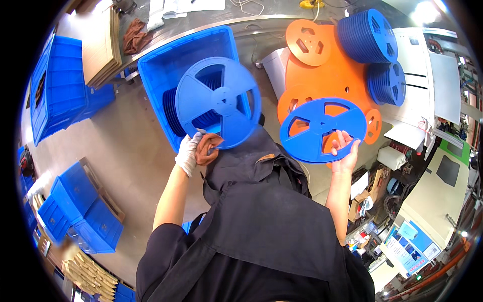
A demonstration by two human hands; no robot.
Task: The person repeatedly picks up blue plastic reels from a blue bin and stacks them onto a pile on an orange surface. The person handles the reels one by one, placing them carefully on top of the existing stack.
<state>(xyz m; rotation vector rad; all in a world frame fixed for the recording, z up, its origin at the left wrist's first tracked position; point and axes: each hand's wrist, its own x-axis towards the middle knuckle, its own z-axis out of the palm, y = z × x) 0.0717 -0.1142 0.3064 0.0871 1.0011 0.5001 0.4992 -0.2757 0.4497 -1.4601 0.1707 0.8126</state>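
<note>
A large blue plastic reel [225,100] with wide cut-outs is in my left hand [187,155], which wears a white glove and grips its lower rim. A brown cloth [207,149] is bunched against that rim in the same hand. My bare right hand [345,155] holds a second blue reel [323,124] by its near right edge, tilted in front of an orange stand [327,70]. Behind the left reel stands a blue bin [160,64], with several blue reels [171,111] on edge inside it.
Stacks of blue reels [382,38] rest on the orange stand at the right. Beyond the bin runs a metal table [211,16] with a brown rag [136,36]. Flattened cardboard [103,48] leans at the left, near blue crates [63,85]. More crates [83,201] stand lower left.
</note>
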